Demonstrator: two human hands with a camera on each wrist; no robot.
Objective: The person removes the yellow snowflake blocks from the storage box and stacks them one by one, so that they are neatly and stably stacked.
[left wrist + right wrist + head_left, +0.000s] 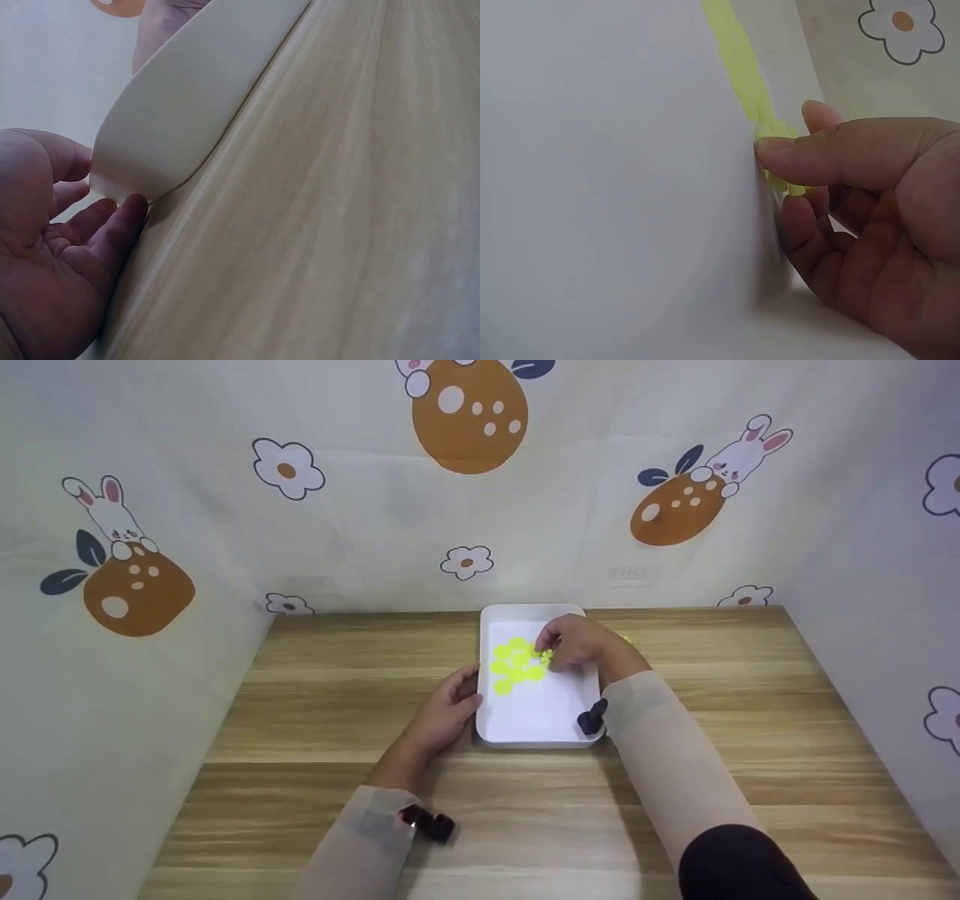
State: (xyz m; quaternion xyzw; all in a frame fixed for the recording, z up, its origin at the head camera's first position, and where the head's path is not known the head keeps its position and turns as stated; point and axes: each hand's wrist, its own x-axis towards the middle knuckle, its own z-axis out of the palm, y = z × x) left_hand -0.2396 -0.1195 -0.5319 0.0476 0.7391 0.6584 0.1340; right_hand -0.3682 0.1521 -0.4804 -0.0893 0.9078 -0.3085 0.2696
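Note:
A white tray (538,727) sits on the wooden table with several yellow pieces (517,658) gathered flat in its left half. My left hand (444,712) holds the tray's left side, thumb near the rim. In the left wrist view its fingertips (135,210) meet the outer wall close to the table. Over the tray's right part, my right hand (574,641) pinches a small yellow notched disc (547,658) between thumb and fingers. In the right wrist view this yellow disc (786,139) is partly hidden by the thumb and stands by the row of other pieces.
Another bit of yellow (627,639) shows just past my right forearm, outside the tray. Wood-patterned tabletop (322,697) surrounds the tray. A patterned cloth wall (375,510) rises at the table's back, close to the tray's far edge. Small black cameras (592,718) ride on both wrists.

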